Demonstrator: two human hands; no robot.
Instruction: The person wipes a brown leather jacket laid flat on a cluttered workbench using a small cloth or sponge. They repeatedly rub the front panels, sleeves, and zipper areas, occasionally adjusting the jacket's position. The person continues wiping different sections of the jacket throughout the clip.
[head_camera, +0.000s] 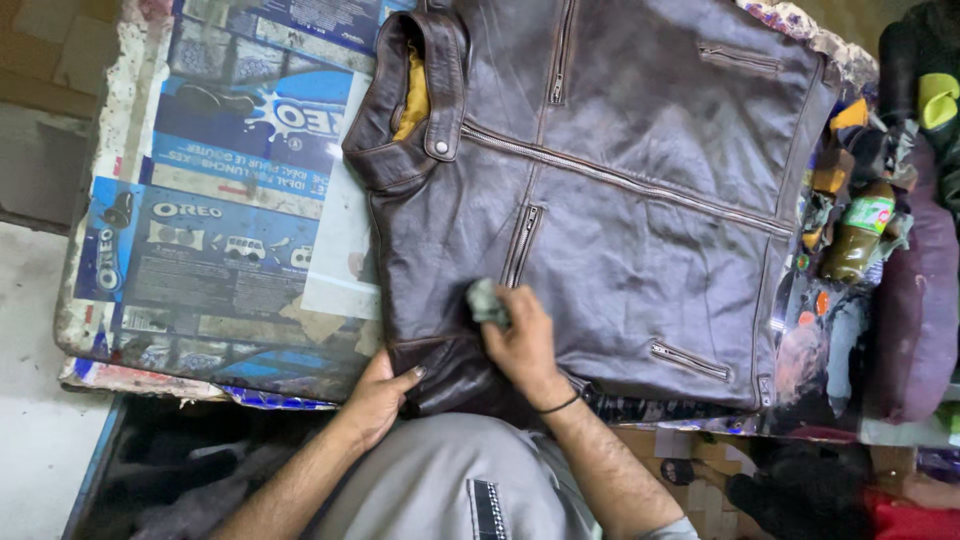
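Closest to the person, the left hand (378, 395) grips the near edge of the brown leather jacket (620, 190), fingers curled under, thumb on top. Just beyond, the right hand (522, 345) pinches a small grey rag (486, 300) against the leather. The jacket lies flat across the table (200, 250). Farther right stands a bottle (860, 235).

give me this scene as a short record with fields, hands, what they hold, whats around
surface: table covered with printed blue packaging sheets
main item: brown leather jacket lying flat, zips visible, yellow lining at the collar
right hand: pressing a small grey cloth on the jacket by a zip
left hand: gripping the jacket's near edge
right of jacket: bottle with green label amid clutter
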